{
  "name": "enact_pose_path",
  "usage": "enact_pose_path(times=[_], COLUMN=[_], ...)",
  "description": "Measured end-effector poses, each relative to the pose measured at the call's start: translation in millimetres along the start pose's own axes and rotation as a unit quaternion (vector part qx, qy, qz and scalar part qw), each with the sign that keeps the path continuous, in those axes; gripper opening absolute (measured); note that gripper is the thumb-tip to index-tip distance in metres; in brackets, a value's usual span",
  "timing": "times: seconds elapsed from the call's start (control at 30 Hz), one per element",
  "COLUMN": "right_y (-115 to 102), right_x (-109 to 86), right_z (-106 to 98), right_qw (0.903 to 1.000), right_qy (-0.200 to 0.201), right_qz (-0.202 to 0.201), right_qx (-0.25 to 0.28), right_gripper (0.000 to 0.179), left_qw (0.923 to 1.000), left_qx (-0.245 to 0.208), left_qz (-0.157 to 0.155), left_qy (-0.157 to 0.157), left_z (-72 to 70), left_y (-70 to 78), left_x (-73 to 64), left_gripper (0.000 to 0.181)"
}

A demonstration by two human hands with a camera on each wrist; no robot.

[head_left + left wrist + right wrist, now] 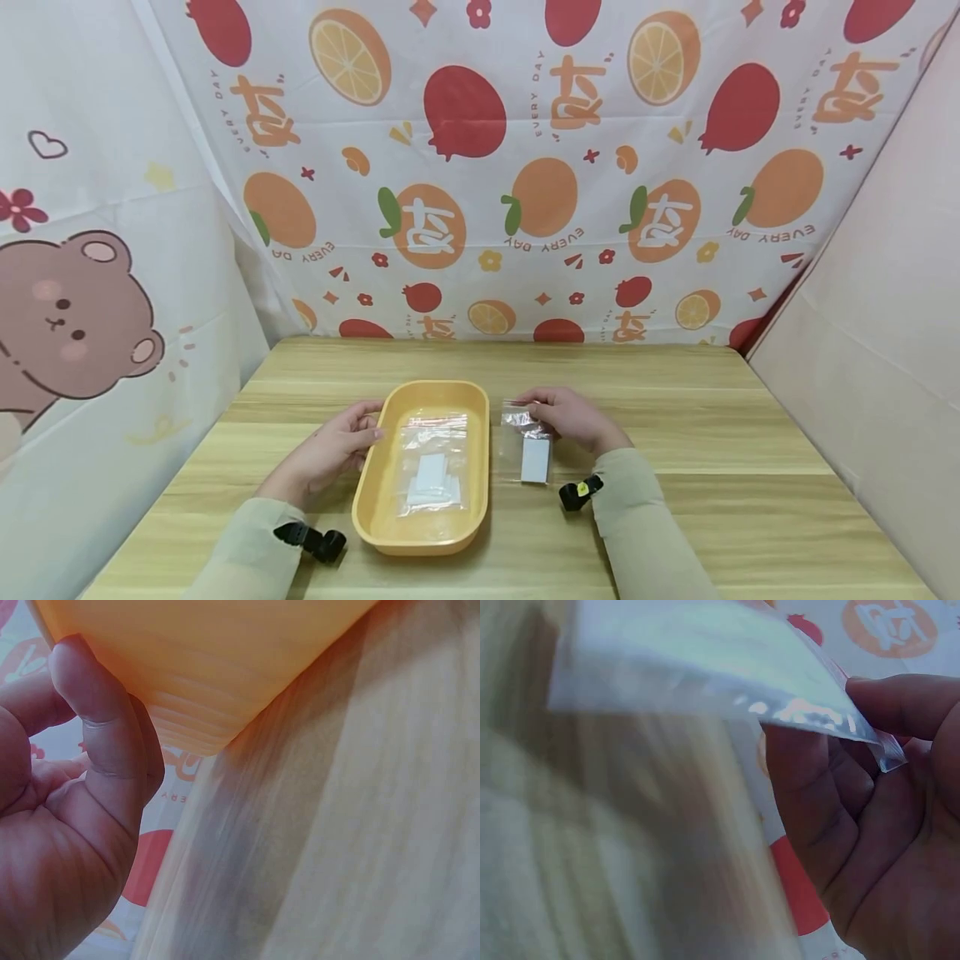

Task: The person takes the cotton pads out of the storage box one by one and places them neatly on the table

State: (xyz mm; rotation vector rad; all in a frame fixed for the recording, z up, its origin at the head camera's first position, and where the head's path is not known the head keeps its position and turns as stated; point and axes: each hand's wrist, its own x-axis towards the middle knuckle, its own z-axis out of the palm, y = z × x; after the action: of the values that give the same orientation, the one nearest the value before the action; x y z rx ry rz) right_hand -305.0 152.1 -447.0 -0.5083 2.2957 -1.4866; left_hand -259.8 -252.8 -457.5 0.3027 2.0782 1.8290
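Note:
A yellow-orange tray (371, 492) stands on the table, and my left hand (336, 442) pinches its left rim between thumb and fingers. In the left wrist view, the thumb (94, 697) presses the side of the tray (225, 667). Inside the tray lies a clear zip bag (435, 437) with white flat pieces in it. To the right of the tray, my right hand (573, 418) pinches the top of another clear zip bag (512, 454), which holds a white rectangular piece. The right wrist view shows this bag (705, 667) above the table, gripped at its edge.
The wooden table (720, 433) carries the tray near its middle. A fruit-print cloth (480, 275) hangs at the back edge. On the left is a cloth with a bear print (75, 317), on the right a pale cloth (877, 358). Black camera straps sit on both wrists.

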Motion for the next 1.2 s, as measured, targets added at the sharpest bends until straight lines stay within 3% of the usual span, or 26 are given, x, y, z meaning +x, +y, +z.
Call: enact_pose_path(times=[0.47, 0.7, 0.87, 1.2], right_y=[13, 8, 7, 9], right_x=[6.3, 7.6, 7.2, 8.9], right_z=[7, 11, 12, 14], right_qw=[0.9974, 0.9970, 0.9971, 0.9981], right_qy=[-0.013, -0.041, -0.036, -0.024], right_qz=[-0.002, -0.014, -0.013, -0.004], right_qx=[-0.070, -0.065, -0.066, -0.057], right_gripper=[0.026, 0.028, 0.027, 0.027], left_qw=[0.9999, 0.9998, 0.9993, 0.9999], left_qx=[-0.001, -0.010, -0.015, -0.012], left_qz=[0.011, 0.013, 0.026, 0.007], left_qy=[-0.009, -0.008, -0.021, -0.004], left_z=[-0.4, -2.0, -2.2, -0.6], left_y=[-4.2, -4.4, -4.9, -2.4], left_x=[-0.1, 3.0, 3.5, 1.5], left_gripper=[0.060, 0.060, 0.062, 0.060])
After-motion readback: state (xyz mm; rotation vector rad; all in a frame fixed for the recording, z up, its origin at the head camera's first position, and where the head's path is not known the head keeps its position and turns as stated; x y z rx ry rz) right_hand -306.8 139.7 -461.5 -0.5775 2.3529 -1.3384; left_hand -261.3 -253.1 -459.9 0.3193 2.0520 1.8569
